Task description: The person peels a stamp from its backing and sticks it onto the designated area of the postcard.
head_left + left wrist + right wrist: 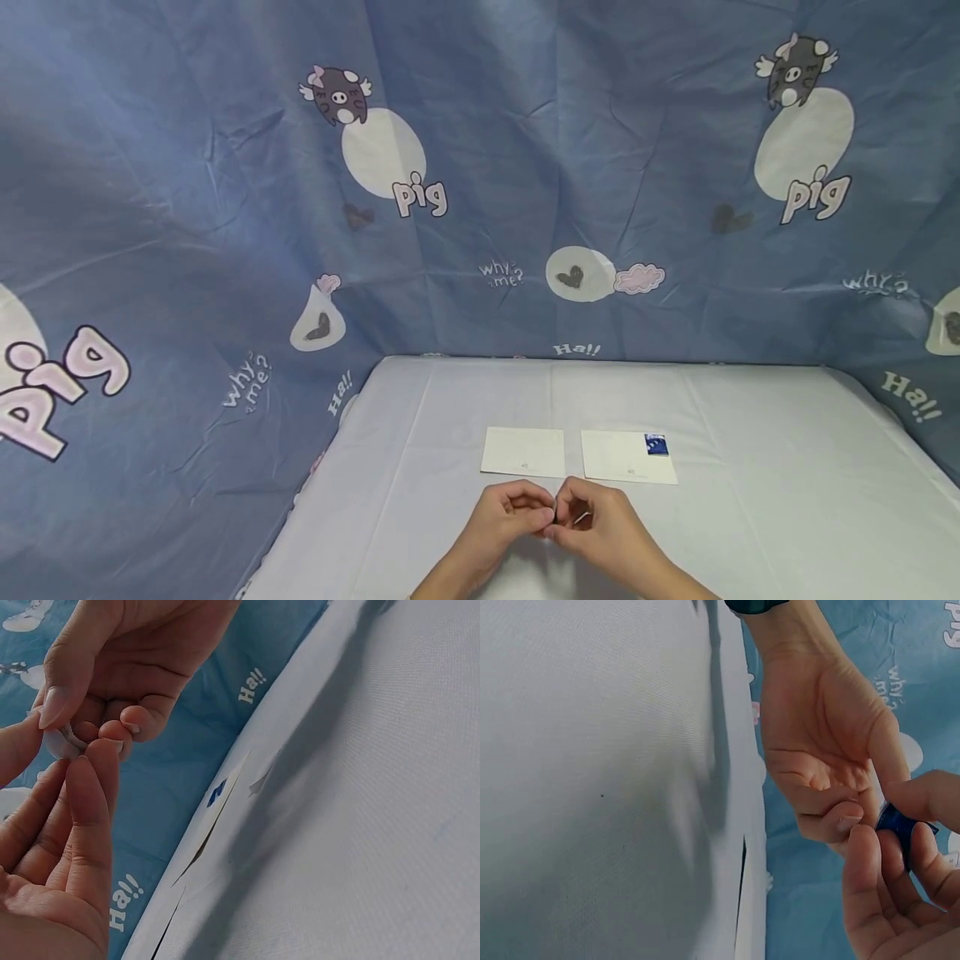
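Pinching a small, curled, pale-backed blue paper stamp [898, 825], the left hand [512, 518] and right hand [602, 521] hold it above the white cloth-covered worktop [772, 508]. It should prove light, flexible, perhaps sticky and easily creased; its thin edges suit fingertips best.

Left hand [512, 518] and right hand [600, 521] pinch, nearly touching each other

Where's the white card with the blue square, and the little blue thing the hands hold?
Blue-marked white rectangular paper card [626, 456]: head view, blank middle.
Small, curved, shiny blue piece [895, 820]: right wrist view, its blue face.
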The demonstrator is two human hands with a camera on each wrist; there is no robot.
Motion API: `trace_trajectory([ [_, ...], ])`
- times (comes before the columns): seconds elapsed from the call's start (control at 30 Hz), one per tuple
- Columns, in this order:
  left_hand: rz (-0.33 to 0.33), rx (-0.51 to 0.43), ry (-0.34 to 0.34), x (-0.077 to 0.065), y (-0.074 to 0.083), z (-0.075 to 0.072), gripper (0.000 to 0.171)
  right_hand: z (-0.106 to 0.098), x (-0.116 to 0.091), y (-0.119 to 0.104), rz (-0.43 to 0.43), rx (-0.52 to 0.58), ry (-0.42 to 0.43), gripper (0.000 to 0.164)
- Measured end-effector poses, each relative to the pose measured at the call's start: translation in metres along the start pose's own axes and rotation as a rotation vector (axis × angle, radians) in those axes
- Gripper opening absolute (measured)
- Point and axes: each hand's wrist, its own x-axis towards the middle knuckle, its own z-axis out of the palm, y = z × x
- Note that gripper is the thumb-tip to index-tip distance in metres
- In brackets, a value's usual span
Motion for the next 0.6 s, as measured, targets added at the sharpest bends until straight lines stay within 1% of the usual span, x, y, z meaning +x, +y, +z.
trace_trajectory([
  [0.33, 0.011, -0.017, 0.001, 0.0000, -0.0011, 0.0001, 0.028, -0.0055, 0.0027, -0.0012, 0.061, 0.090, -0.082, 0.022],
  [0.5, 0.009, -0.022, -0.001, -0.0007, -0.0009, 0.0005, 0.027, -0.0072, 0.0034, -0.0026, 0.078, 0.120, -0.101, 0.020],
  [0.6, 0.009, -0.008, 0.006, -0.0005, -0.0004, 0.0002, 0.026, -0.0079, 0.0040, -0.0031, 0.086, 0.128, -0.096, 0.021],
])
